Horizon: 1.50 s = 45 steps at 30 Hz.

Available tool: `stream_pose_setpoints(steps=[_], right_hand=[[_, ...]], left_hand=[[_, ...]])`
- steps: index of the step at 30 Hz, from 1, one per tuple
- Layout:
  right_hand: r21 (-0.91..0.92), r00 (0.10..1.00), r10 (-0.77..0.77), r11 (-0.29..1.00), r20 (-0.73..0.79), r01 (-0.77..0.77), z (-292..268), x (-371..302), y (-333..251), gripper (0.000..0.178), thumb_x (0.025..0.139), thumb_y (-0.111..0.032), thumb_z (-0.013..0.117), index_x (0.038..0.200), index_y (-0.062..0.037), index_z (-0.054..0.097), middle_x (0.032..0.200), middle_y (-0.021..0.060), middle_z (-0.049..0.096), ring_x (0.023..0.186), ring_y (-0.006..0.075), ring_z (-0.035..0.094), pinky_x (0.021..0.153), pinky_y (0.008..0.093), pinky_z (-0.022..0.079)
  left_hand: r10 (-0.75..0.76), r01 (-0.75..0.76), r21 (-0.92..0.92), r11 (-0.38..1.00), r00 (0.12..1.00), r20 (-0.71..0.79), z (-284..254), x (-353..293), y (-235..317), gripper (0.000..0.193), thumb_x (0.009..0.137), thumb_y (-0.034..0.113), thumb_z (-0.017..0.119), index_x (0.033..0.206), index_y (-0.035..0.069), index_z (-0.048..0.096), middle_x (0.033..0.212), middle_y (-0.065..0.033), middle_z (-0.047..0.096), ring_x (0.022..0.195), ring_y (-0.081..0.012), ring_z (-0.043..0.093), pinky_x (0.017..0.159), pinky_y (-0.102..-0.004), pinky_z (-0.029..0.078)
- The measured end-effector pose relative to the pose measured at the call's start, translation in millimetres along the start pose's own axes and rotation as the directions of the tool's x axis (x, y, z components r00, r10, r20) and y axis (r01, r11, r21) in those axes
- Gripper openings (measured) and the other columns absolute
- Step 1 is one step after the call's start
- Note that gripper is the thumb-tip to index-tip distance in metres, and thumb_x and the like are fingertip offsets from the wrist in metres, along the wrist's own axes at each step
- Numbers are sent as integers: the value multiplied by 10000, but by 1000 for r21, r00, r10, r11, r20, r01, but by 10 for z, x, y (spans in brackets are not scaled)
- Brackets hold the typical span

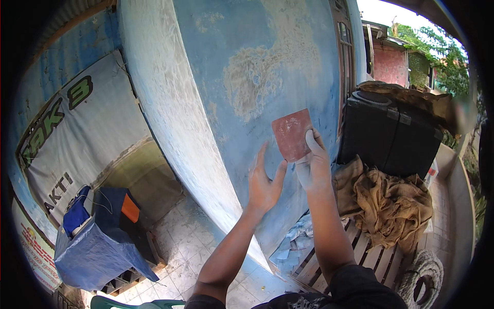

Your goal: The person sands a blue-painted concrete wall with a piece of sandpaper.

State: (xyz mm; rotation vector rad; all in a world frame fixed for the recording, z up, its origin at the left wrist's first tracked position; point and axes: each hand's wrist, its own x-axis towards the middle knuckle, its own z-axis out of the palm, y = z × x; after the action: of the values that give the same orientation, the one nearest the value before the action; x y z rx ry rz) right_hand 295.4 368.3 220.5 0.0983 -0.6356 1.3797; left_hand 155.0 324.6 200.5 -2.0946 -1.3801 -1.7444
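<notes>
A reddish-brown square sheet with rounded corners, which looks like sandpaper [291, 135], is held up in front of a blue wall [206, 41]. My right hand [315, 164] grips its right edge, thumb on the near face; whitish dust coats the fingers. Pale smears mark the sheet's face. My left hand [265, 181] is raised just left of the sheet's lower corner, fingers spread and thumb apart, holding nothing. Behind the sheet, the wall's paint is worn, with a rough grey-beige patch [254, 80] above.
A white wall edge [190, 103] juts out at left. Below right stand a slatted wooden pallet [370, 252], crumpled burlap [386, 206], a rope coil [423, 278] and black boxes [391, 131]. Paint flakes [293, 242] lie at the wall's foot. A blue tarp-covered stack [98, 252] stands left.
</notes>
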Motion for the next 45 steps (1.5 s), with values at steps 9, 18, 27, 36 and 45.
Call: stream_pose_setpoints(steps=[9,18,27,36,45], right_hand=[[-260,994,-38,966,-106,9,-202,-105,-129,156,1042,-172,736,1127,-54,678,1053,32,730,949,108,675,870,272,510],[-641,997,-8,766,-73,-41,-515,-77,39,165,1041,-154,728,1155,-38,702,1008,3,703,959,94,642,859,264,472],[-880,973,-25,422,231,219,-845,3,577,623,1046,-337,719,1529,-27,479,1520,239,563,1439,389,524,1156,483,423],[-895,895,-54,32,442,444,-1231,162,1338,927,1065,-566,561,1728,-61,158,1790,217,147,1658,419,108,1328,602,119],[-900,901,89,-75,424,430,-1399,283,1149,861,1100,-573,478,1739,-106,138,1803,170,127,1662,404,73,1343,573,108]], left_hand=[[126,52,-801,597,979,158,480,-43,-55,622,1127,323,573,1596,-59,428,1541,-228,578,1434,-303,524,1198,-411,378],[-42,29,-401,915,999,-24,460,311,143,445,1157,163,486,1566,-9,516,1420,-205,683,1241,-223,664,1022,-358,506],[588,-604,729,321,731,346,-303,1423,234,625,888,-21,663,1507,28,592,1581,-134,589,1460,-312,567,1234,-438,436],[310,-835,549,39,533,787,-134,1545,-355,588,915,45,674,1500,64,609,1589,-99,585,1493,-209,531,1237,-341,453],[219,-856,514,-65,490,844,-295,1594,-241,545,926,41,687,1462,138,654,1602,-10,576,1431,-181,593,1127,-328,564]])
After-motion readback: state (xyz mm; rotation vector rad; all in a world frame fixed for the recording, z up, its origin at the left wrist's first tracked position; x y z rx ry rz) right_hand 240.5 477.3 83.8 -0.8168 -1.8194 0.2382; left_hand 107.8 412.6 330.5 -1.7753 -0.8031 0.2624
